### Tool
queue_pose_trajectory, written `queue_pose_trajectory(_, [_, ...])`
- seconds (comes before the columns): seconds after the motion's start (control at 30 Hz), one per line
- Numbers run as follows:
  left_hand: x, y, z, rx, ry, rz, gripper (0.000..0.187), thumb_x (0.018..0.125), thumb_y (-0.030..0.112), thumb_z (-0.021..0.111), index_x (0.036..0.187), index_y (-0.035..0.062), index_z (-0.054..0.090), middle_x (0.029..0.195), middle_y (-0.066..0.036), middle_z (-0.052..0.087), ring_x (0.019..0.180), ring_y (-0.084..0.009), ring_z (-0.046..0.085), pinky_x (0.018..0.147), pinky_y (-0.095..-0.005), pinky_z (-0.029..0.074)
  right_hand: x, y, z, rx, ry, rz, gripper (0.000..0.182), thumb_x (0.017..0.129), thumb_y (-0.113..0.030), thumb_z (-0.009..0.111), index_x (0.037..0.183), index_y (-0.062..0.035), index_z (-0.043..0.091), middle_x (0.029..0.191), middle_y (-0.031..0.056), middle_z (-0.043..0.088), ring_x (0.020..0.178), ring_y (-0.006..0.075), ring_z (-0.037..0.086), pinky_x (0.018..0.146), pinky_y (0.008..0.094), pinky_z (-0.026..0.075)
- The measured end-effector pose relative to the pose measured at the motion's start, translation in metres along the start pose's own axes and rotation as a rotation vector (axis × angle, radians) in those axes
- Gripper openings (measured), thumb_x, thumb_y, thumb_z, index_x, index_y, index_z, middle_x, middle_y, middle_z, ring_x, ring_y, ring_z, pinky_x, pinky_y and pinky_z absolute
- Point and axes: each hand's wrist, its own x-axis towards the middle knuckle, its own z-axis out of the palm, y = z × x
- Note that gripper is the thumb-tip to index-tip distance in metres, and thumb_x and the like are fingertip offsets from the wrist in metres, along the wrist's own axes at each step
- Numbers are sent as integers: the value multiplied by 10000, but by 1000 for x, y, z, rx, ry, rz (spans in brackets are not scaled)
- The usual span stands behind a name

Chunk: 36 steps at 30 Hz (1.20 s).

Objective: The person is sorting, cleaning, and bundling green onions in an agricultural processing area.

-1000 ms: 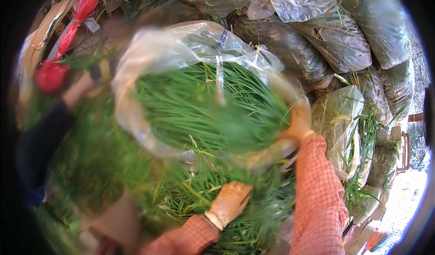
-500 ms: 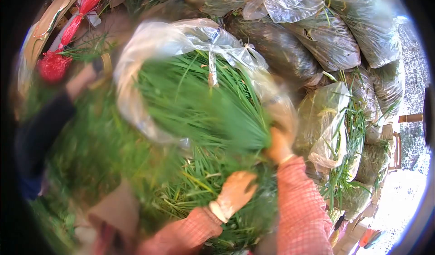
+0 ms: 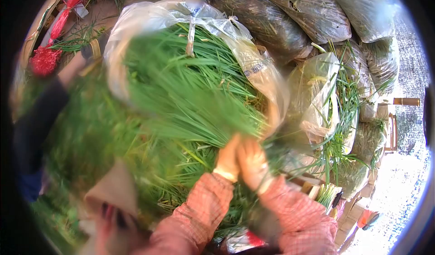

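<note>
Both my hands wear orange gloves and meet side by side at the base of a bunch of long, narrow green leaves (image 3: 195,105), which look like garlic chives. My left hand (image 3: 226,159) closes around the base from the left. Pressed against it, my right hand (image 3: 253,160) grips the same end from the right. The leaves fan up and left over a large clear plastic bag (image 3: 260,76), whose mouth is rolled open and which holds many more such leaves. Motion blurs the bunch, and my fingertips are partly hidden.
Several filled plastic bags (image 3: 312,14) are stacked behind and to the right. Loose greens (image 3: 195,164) lie below the open bag. At left reaches another person's dark sleeve (image 3: 43,114); a brown hat (image 3: 113,187) is at lower left. Red netting (image 3: 45,60) lies at upper left.
My left hand has moved up to join the right hand at the bunch's base. My right hand has come down and left with the bunch, away from the bag's rim. The view has shifted slightly.
</note>
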Motion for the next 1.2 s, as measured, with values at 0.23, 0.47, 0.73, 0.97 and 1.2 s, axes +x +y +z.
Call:
queue_pose_trajectory(0.23, [-10, 14, 22, 31, 69, 180, 344, 793, 173, 629, 1093, 29, 542, 1051, -97, 589, 910, -230, 577, 810, -368, 467, 48, 47, -111, 595, 90, 567, 449, 675, -190, 686, 1068, -22, 547, 1018, 171, 575, 925, 298, 559, 832, 414, 419])
queue_pose_trajectory(0.47, [-19, 19, 23, -43, 75, 146, 322, 814, 160, 597, 1090, 7, 534, 1020, -102, 605, 884, -245, 593, 789, -387, 480, 86, 82, -54, 91, -322, 126, 1081, 513, -435, 787, 1345, -33, 226, 1259, 244, 370, 1167, 387, 359, 996, 419, 288])
queue_pose_trajectory(0.73, [-10, 17, 4, -6, 42, 101, 311, 841, 169, 560, 1101, 4, 518, 945, -120, 618, 778, -254, 611, 681, -383, 508, 96, 133, 23, 326, -530, 220, 1059, 470, -301, 810, 1324, 12, 268, 1091, 243, 534, 1022, 354, 522, 883, 358, 419])
queue_pose_trajectory(0.97, [-42, 34, 27, 48, -21, 19, 296, 870, 242, 519, 1052, 9, 534, 852, -105, 604, 731, -226, 594, 635, -358, 481, 144, 153, -35, 453, -550, 270, 484, 621, -201, 731, 1043, -12, 586, 952, 163, 630, 880, 249, 602, 813, 344, 455])
queue_pose_trajectory(1.2, [-64, 40, 30, 135, -13, 54, 352, 877, 309, 495, 1033, -4, 537, 780, -124, 602, 743, -278, 601, 675, -390, 478, 133, 164, -21, 523, -580, 236, 535, 731, -217, 629, 1225, -67, 488, 1083, 172, 586, 1007, 244, 538, 884, 298, 405])
